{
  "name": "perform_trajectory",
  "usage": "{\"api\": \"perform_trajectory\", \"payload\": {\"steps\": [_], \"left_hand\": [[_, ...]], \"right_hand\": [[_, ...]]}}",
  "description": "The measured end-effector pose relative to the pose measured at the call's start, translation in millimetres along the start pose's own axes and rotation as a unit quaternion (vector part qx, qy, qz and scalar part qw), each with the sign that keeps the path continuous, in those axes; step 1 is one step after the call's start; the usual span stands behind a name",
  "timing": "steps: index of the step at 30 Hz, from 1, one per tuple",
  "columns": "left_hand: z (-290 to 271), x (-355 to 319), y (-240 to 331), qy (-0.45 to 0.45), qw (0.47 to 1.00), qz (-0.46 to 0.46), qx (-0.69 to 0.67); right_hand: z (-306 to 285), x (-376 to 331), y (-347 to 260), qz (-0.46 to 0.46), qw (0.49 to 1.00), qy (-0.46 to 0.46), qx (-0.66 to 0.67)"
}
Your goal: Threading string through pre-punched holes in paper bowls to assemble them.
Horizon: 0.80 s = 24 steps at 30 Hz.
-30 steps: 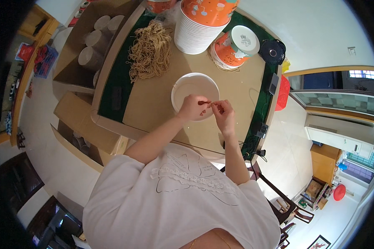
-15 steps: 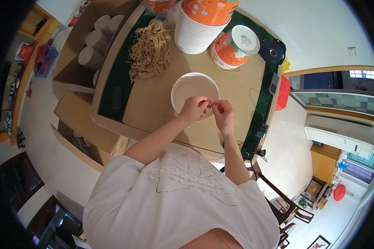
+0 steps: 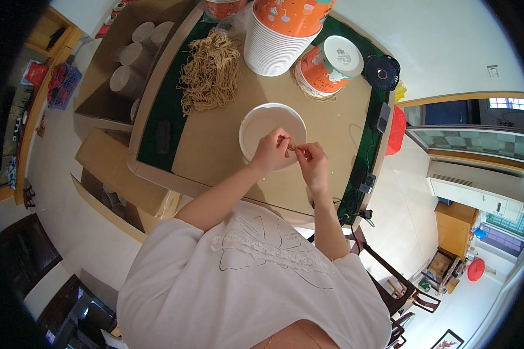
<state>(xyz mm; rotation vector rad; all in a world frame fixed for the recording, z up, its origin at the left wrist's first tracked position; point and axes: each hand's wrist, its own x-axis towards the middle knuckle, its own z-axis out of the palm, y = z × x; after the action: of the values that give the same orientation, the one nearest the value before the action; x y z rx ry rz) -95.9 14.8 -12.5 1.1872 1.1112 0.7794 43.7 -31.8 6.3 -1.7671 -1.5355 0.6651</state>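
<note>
Beyond your right hand, you had an orange tub with pale block lettering along its side, and a patch of grey print sat on the tub's white round end, too small to be read. Nearer to your body than your left hand and your right, your white shirt bore short, thin rows of dark lettering across the chest, likewise too fine to make out.

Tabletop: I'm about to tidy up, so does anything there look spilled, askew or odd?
The cord heap stands out: it is a loose tangle straddling the left edge of the tan board, with loops straying outward. No clear damage shows.
</note>
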Motion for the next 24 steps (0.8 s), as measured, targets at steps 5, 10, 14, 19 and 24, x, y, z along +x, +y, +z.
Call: {"api": "perform_trajectory", "payload": {"steps": [5,10,14,19,24], "left_hand": [[-4,3,1,-0.021,0.995,-0.069,-0.066],[-6,3,4,-0.047,0.992,-0.088,-0.082],[-5,5,-3,-0.055,0.995,-0.061,-0.056],[-3,7,-6,-0.036,0.994,-0.074,-0.069],[-3,8,-6,-0.019,0.989,-0.076,-0.124]], "right_hand": [[-1,0,-5,0.001,1.0,0.003,0.001],[-1,0,-3,-0.005,1.0,0.007,0.001],[-1,0,-3,-0.002,1.0,0.003,0.007],[-2,-1,-5,0.0,1.0,0.003,0.003],[-2,-1,-6,-0.009,1.0,0.001,0.001]]}}
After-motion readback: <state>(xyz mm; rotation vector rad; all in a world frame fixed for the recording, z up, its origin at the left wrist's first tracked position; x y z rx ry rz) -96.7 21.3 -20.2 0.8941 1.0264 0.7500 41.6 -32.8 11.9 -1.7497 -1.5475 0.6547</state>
